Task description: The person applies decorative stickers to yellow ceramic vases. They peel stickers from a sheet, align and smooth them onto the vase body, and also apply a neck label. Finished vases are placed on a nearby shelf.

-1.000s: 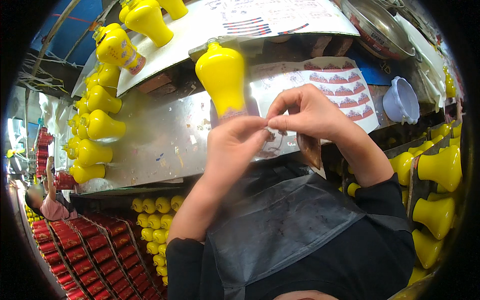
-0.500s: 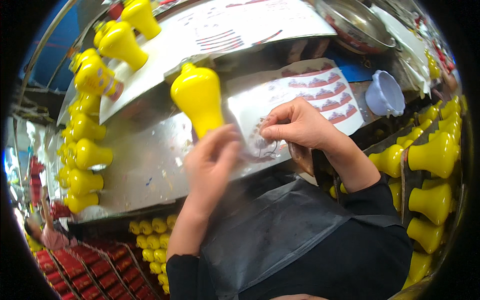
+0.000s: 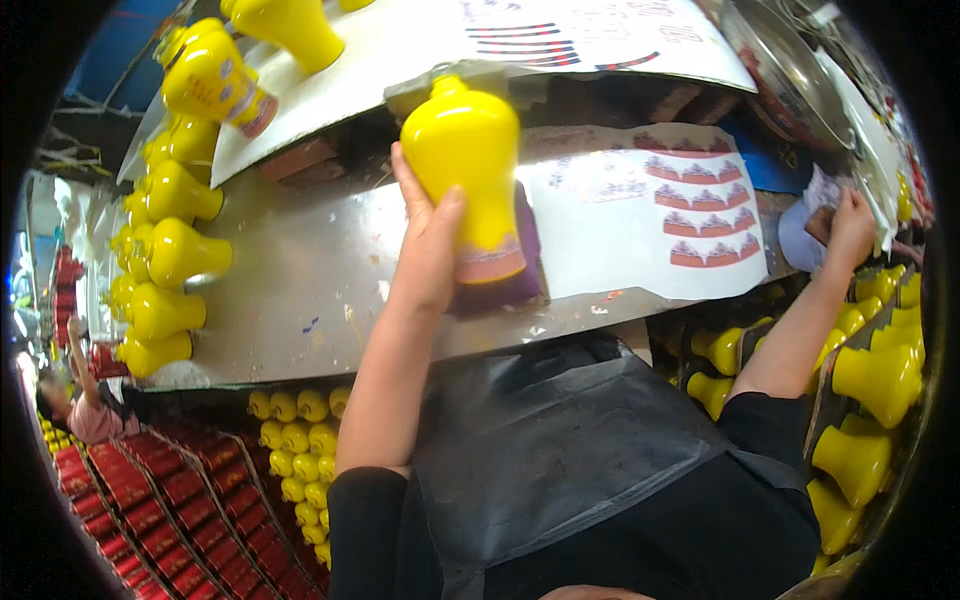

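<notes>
A metal-topped workbench (image 3: 300,290) runs across the view, with finished yellow vases (image 3: 170,255) lined along its left edge and a sheet of red-and-white decals (image 3: 690,215) lying flat to the right, within easy reach. The left hand (image 3: 425,250) wraps its fingers around a yellow vase (image 3: 468,160) held above the bench, its decal band facing up, seemingly for checking. The right hand (image 3: 850,225) reaches to a pale bowl (image 3: 800,235) at the bench's right end; I cannot tell how its fingers are set.

I'm in a ceramics decorating workshop. Rows of identical yellow vases (image 3: 165,255) lie along the left of my metal counter (image 3: 300,290), more stand in racks (image 3: 880,380) at my right and below the counter's edge. Sheets of red decals (image 3: 700,210) lie spread on the counter. I wear a dark apron (image 3: 560,450). Another person (image 3: 75,400) works far left.
</notes>
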The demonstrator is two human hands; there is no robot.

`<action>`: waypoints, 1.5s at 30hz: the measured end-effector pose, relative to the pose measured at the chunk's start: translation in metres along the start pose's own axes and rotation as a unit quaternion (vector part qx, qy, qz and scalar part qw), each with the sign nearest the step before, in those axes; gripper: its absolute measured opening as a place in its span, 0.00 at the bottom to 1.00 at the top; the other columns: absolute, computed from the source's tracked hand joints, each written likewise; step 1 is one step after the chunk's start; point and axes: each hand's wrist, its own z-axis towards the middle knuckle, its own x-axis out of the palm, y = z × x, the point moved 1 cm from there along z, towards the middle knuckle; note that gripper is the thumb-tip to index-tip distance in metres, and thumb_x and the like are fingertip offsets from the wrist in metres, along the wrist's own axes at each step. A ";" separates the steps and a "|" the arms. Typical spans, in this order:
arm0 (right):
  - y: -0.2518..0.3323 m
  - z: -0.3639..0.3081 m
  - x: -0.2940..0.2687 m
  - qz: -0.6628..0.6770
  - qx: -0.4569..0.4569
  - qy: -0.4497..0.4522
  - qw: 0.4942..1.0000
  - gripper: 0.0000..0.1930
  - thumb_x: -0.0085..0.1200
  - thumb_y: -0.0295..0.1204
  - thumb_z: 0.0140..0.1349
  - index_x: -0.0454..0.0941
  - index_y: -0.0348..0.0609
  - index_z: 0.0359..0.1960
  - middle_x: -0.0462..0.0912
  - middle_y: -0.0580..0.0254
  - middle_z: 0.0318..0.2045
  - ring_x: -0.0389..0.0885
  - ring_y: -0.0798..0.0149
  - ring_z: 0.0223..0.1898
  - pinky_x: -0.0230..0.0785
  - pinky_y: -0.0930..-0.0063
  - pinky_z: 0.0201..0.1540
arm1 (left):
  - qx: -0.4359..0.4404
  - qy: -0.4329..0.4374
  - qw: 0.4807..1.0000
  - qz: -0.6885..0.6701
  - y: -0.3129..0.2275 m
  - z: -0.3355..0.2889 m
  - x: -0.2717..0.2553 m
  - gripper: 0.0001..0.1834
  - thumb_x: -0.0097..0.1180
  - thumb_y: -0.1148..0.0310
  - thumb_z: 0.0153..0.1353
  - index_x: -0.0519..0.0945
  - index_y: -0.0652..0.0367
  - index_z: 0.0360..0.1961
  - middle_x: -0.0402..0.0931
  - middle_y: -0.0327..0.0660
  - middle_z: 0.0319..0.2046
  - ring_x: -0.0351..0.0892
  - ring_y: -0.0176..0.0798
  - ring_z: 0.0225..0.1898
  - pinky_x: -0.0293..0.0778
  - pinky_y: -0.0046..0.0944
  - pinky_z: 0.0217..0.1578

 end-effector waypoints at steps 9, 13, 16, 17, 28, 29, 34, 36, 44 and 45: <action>-0.100 0.078 0.110 -0.098 0.012 0.261 0.960 0.15 0.60 0.41 0.63 0.89 0.48 0.45 0.90 0.49 0.41 0.89 0.47 0.44 0.77 0.55 0.49 | -0.025 0.058 0.996 -0.067 -0.003 0.004 -0.009 0.50 0.50 0.67 0.73 0.28 0.49 0.83 0.49 0.49 0.79 0.53 0.50 0.78 0.51 0.47 0.76; -0.133 0.105 0.160 0.013 0.062 0.433 0.899 0.13 0.63 0.38 0.59 0.89 0.47 0.42 0.89 0.52 0.35 0.88 0.53 0.38 0.77 0.58 0.46 | -0.033 0.074 0.989 -0.120 -0.002 0.003 -0.010 0.44 0.49 0.67 0.76 0.37 0.50 0.83 0.52 0.45 0.78 0.55 0.47 0.78 0.53 0.47 0.77; -0.120 0.094 0.145 0.032 0.090 0.466 0.879 0.16 0.65 0.42 0.60 0.89 0.47 0.45 0.90 0.51 0.39 0.89 0.50 0.42 0.77 0.55 0.48 | -0.041 0.069 0.989 -0.127 -0.004 0.002 -0.009 0.42 0.49 0.67 0.77 0.40 0.50 0.83 0.53 0.42 0.78 0.55 0.45 0.78 0.53 0.46 0.77; -0.109 0.086 0.126 0.013 0.043 0.380 0.924 0.17 0.65 0.43 0.61 0.89 0.48 0.46 0.90 0.50 0.41 0.89 0.49 0.43 0.78 0.55 0.48 | -0.041 0.069 0.988 -0.131 -0.005 0.002 -0.008 0.42 0.49 0.68 0.77 0.40 0.50 0.83 0.53 0.42 0.78 0.54 0.45 0.78 0.54 0.46 0.77; 0.095 -0.057 -0.049 0.144 -0.179 0.097 0.968 0.16 0.59 0.44 0.71 0.88 0.52 0.52 0.90 0.57 0.45 0.88 0.58 0.47 0.76 0.69 0.52 | -0.010 0.048 0.996 -0.069 -0.005 0.003 -0.005 0.51 0.56 0.69 0.68 0.36 0.54 0.83 0.55 0.49 0.76 0.59 0.49 0.76 0.57 0.47 0.75; 0.111 -0.068 -0.053 0.203 -0.183 0.114 0.955 0.14 0.61 0.41 0.71 0.88 0.51 0.51 0.91 0.59 0.43 0.89 0.64 0.45 0.76 0.72 0.51 | -0.012 0.034 0.998 -0.056 -0.004 0.003 -0.005 0.52 0.57 0.69 0.68 0.36 0.56 0.82 0.54 0.50 0.76 0.60 0.50 0.76 0.57 0.47 0.74; 0.185 -0.113 -0.077 0.398 -0.277 0.197 0.852 0.09 0.64 0.29 0.69 0.88 0.40 0.47 0.90 0.64 0.36 0.84 0.76 0.38 0.75 0.79 0.44 | 0.028 -0.010 0.993 0.114 -0.004 -0.011 -0.006 0.54 0.60 0.65 0.67 0.36 0.64 0.81 0.53 0.56 0.76 0.57 0.52 0.77 0.57 0.47 0.75; 0.208 -0.131 -0.088 0.406 -0.345 0.218 0.818 0.08 0.64 0.26 0.68 0.88 0.39 0.46 0.90 0.64 0.35 0.84 0.75 0.35 0.75 0.79 0.41 | 0.041 -0.012 0.985 0.169 -0.001 -0.028 -0.007 0.54 0.60 0.64 0.67 0.36 0.64 0.81 0.53 0.58 0.76 0.57 0.54 0.76 0.56 0.48 0.74; 0.250 -0.168 -0.111 0.454 -0.433 0.235 0.742 0.06 0.65 0.23 0.65 0.87 0.37 0.42 0.89 0.59 0.32 0.85 0.71 0.29 0.76 0.79 0.34 | 0.108 -0.003 0.947 0.302 0.020 -0.049 0.000 0.56 0.65 0.59 0.64 0.41 0.68 0.80 0.56 0.61 0.74 0.61 0.54 0.74 0.56 0.48 0.74; 0.252 -0.170 -0.113 0.447 -0.442 0.227 0.744 0.06 0.65 0.22 0.65 0.86 0.35 0.42 0.89 0.60 0.32 0.84 0.71 0.29 0.75 0.79 0.36 | 0.105 -0.012 0.945 0.308 0.020 -0.050 0.002 0.57 0.66 0.58 0.63 0.41 0.68 0.80 0.56 0.61 0.74 0.61 0.54 0.74 0.56 0.47 0.74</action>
